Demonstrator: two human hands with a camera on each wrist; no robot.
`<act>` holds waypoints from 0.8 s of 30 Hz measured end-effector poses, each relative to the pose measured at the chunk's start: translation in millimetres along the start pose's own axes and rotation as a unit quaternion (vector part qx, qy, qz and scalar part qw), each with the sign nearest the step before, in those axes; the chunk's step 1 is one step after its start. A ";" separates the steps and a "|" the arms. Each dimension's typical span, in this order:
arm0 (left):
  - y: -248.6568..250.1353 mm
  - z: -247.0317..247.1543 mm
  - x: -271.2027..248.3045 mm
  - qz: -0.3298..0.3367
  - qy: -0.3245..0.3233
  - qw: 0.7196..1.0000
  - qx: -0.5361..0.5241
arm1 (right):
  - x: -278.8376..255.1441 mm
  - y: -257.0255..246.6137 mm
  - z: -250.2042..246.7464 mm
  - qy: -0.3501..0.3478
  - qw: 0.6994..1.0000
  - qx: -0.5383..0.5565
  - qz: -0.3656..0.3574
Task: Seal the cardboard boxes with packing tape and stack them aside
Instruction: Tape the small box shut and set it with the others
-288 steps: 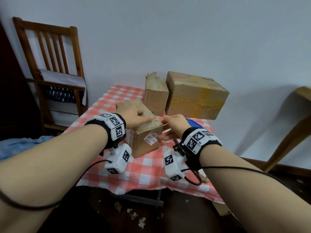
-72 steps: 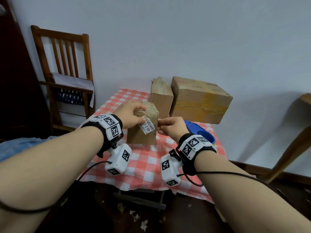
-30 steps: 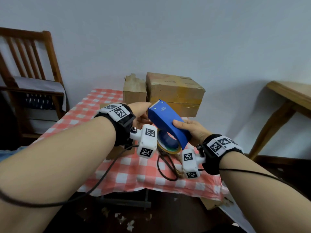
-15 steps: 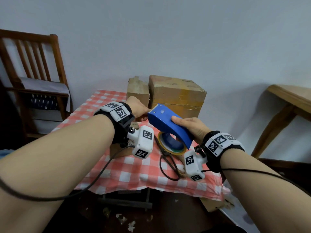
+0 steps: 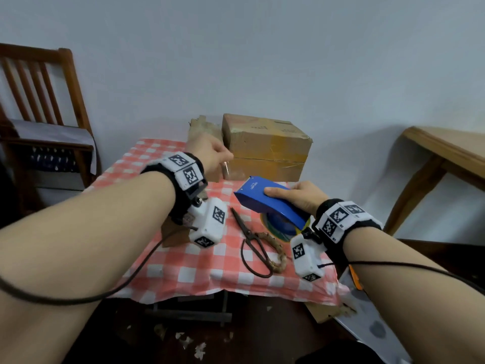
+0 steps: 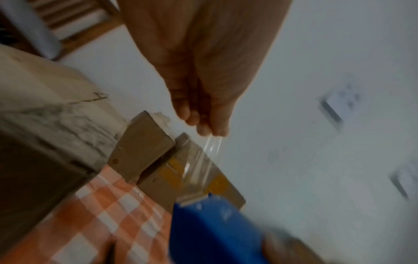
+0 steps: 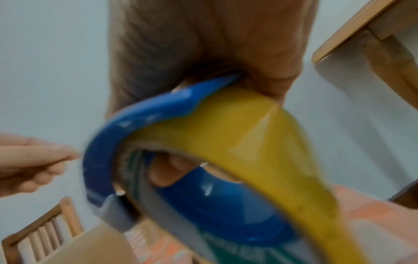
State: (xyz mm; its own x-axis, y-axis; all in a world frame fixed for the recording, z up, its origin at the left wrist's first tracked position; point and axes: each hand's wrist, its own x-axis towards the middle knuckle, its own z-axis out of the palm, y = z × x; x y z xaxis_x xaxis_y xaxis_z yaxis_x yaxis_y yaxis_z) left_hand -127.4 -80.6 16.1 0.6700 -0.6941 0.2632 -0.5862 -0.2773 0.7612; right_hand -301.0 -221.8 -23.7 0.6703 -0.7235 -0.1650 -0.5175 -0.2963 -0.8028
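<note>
Tape strip, clear, spans from the blue tape dispenser up to the left hand, pinched at its fingertips. Right hand grips the dispenser above the checked tablecloth. Small cardboard box sits under the left wrist; large box at the wall; scissors just beside the dispenser.

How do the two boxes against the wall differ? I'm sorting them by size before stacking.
The wide box is much broader and lies flat; the narrow box to its left is slimmer. The wide box has yellowish tape along its front seam; the narrow box is mostly hidden behind the left hand, so its seams cannot be judged. The narrow box's top edge looks torn; the wide box's is crisper. Both are brown cardboard.
</note>
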 end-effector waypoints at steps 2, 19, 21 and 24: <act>10.5 11.8 -7.4 0.094 -0.009 0.992 0.088 | 8.9 -4.4 2.1 0.042 0.999 -0.004 0.030; -12.9 -15.3 -5.2 -0.017 0.043 0.991 -0.130 | 29.1 17.5 63.8 0.076 0.890 -0.449 0.023; -19.4 -24.9 -4.5 -0.034 0.055 0.989 -0.133 | 26.5 -0.7 75.4 0.130 0.913 -0.377 -0.087; -25.7 -38.0 -7.4 -0.057 0.049 0.987 -0.143 | 13.3 -32.2 101.1 -0.007 0.981 -0.113 -0.157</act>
State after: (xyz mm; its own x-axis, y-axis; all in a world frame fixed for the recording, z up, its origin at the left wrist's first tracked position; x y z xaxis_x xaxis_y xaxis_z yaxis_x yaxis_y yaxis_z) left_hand -100.0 -43.1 17.1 0.7734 -0.5978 0.2109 -0.3611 -0.1422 0.9216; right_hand -221.6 -158.8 -58.0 0.8214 -0.5671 0.0606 -0.3885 -0.6341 -0.6686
